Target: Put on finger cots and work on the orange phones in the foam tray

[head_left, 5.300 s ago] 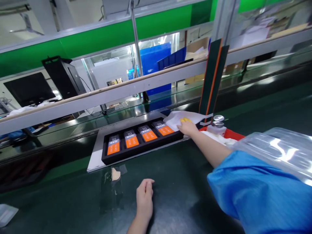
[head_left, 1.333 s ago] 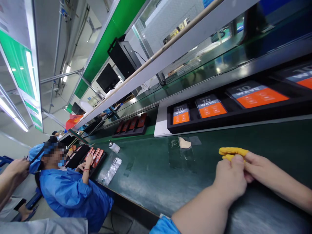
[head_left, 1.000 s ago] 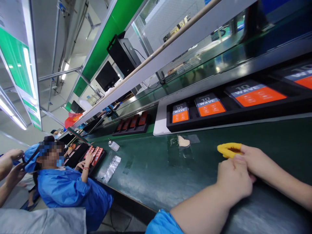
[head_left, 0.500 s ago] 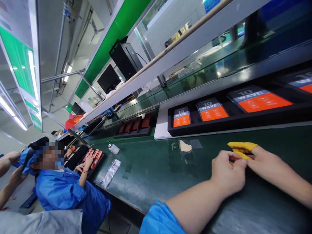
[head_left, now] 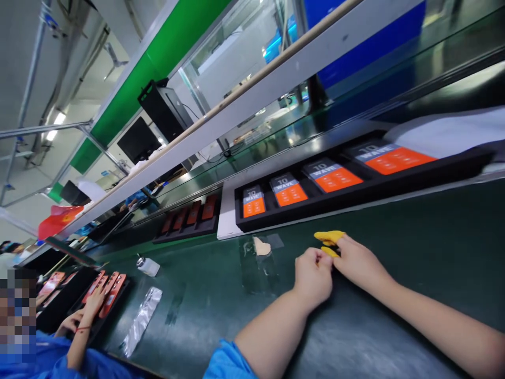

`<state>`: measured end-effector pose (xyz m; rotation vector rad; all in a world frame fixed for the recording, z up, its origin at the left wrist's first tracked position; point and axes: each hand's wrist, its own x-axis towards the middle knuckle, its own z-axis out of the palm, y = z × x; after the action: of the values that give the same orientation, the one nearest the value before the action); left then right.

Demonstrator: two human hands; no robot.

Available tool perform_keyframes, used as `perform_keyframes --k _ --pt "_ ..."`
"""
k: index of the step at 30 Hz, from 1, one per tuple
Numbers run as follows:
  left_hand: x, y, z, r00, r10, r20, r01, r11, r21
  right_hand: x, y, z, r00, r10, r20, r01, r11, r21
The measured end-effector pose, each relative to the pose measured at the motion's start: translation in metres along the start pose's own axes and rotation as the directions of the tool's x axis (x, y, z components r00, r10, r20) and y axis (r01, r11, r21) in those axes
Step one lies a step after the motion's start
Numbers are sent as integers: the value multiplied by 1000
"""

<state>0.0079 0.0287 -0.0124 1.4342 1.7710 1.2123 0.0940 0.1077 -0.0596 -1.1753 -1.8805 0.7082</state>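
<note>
My two hands meet on the dark green belt. My right hand [head_left: 357, 261] lies with its fingers stretched to the left, and yellow finger cots [head_left: 329, 238] cover two fingertips. My left hand [head_left: 313, 273] is closed in a pinch at the lower yellow cot, touching the right fingers. Just beyond the hands a black tray [head_left: 315, 202] holds several phones with orange "10 WAVE" labels [head_left: 333, 178], resting on a white board [head_left: 225, 216].
A white cloth [head_left: 453, 131] lies at the tray's right end. A taped patch [head_left: 261, 246] sits on the belt left of my hands. Further left are a second black tray [head_left: 185, 223], a small white bottle [head_left: 149, 266], a plastic bag [head_left: 141, 321], and a co-worker's hand [head_left: 92, 302] on orange phones.
Five seconds ago my right hand was at the white cloth and my left lay on the belt. Since then they came together, and the left keeps pinching the cots. The view has swung right.
</note>
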Motion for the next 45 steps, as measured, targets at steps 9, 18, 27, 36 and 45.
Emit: perform_keyframes --k 9,18,27,36,45 --pt "30 9 -17 975 2 222 -14 998 54 13 -4 -8 986 97 137 -84 991 -100" --pt "84 -23 -203 846 37 -532 239 865 441 12 11 -4 987 -55 153 25 980 196" --pt "143 -77 -250 818 -72 -571 513 542 666 5 5 -6 973 -51 227 5 980 200" --pt "176 -89 -262 846 -191 -497 531 362 766 3 11 -8 974 -37 223 0 986 167" --pt "172 -84 -272 863 -193 -467 505 317 803 7 4 -15 973 -54 223 -5 966 258"
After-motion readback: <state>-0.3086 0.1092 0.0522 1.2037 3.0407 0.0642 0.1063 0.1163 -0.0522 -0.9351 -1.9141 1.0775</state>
